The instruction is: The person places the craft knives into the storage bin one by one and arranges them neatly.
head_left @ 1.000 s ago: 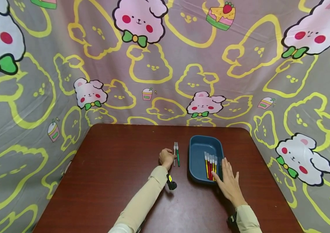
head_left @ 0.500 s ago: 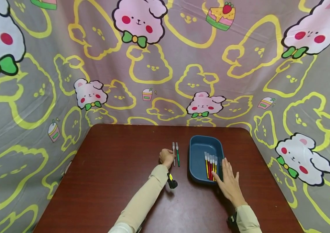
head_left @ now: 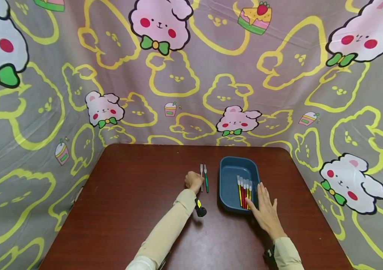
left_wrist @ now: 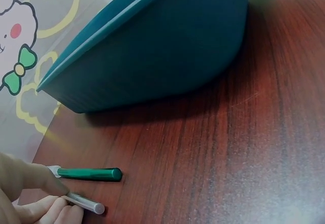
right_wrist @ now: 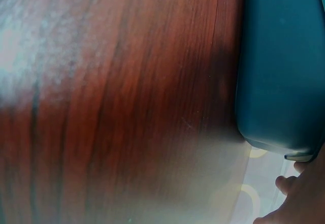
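Grey brush: pinched by left hand beside green brush. Right hand spread flat, steadying blue tray. Next move likely calls for lifting it trayward.

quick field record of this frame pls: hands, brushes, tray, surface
left hand: pinches the thin silver-handled paintbrush, grip at its near end
right hand: flat, fingers straight, against the near right rim of the tray
loose brushes: silver-handled one and a green-handled paintbrush side by side, left of the tray
tray: dark blue rounded plastic tray, upright on the table
in tray: a row of red and yellow paintbrushes at its right side
surface: dark reddish wooden table
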Tool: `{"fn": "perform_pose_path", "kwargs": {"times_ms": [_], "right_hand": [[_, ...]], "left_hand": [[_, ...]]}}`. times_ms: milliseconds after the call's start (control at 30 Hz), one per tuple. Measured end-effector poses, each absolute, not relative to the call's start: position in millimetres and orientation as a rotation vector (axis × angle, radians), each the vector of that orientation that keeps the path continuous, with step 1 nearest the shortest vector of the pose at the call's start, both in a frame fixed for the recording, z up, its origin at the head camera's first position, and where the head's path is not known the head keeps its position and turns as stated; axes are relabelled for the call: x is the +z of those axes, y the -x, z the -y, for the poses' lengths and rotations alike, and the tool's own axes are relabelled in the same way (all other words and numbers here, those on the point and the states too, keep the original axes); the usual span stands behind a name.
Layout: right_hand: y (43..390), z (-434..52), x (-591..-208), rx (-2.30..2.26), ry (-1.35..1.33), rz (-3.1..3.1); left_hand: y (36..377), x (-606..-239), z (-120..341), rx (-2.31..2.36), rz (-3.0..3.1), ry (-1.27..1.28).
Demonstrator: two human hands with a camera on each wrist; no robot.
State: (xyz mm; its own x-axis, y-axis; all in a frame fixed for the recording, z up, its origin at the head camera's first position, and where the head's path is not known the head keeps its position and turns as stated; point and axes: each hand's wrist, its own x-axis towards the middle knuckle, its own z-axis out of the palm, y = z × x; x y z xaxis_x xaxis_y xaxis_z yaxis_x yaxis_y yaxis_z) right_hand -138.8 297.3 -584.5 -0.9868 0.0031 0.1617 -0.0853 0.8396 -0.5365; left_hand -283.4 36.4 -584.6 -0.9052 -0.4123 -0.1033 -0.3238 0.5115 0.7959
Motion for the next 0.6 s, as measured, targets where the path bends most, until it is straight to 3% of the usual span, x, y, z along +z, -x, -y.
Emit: {"fn": "perform_pose_path", "kwargs": {"times_ms": [600], "right_hand": [[138.7,-297.1,-581.7,0.843,-0.050,2.884]], "left_hand": [[285.5,-577.5,-37.3,-1.320,2.655,-0.703]]}}
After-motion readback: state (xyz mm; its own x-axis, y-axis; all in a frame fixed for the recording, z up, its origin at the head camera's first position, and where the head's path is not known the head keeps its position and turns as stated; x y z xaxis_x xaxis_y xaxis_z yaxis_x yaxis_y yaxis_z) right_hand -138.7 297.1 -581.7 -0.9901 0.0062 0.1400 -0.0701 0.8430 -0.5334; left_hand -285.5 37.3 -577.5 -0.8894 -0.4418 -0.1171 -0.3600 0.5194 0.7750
